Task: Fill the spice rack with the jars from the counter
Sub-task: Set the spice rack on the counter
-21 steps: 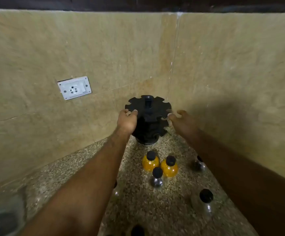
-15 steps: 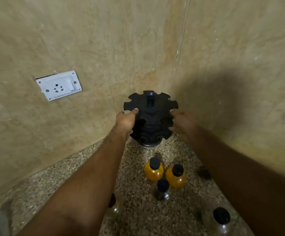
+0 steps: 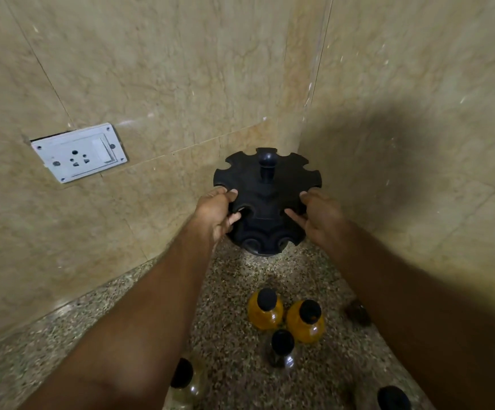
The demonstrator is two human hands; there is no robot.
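Observation:
A round black spice rack [image 3: 265,184] with notched tiers and a central knob stands in the counter's corner against the tiled walls. My left hand [image 3: 216,211] grips its left edge, fingers curled into a notch. My right hand [image 3: 318,216] presses on its right edge. In front of the rack stand two jars of yellow spice with black caps [image 3: 265,309] [image 3: 305,321], and a clear black-capped jar [image 3: 281,349]. Another clear jar [image 3: 182,378] is partly hidden under my left forearm. A dark jar [image 3: 358,312] and a black cap [image 3: 392,398] show beside my right arm.
The speckled granite counter [image 3: 234,294] runs into the corner between two beige tiled walls. A white socket plate [image 3: 79,152] sits on the left wall, above the counter.
The view has closed in on the corner. My left fingers have curled deeper into the rack's notch and my right hand has settled onto its right edge. The rack stands where it was.

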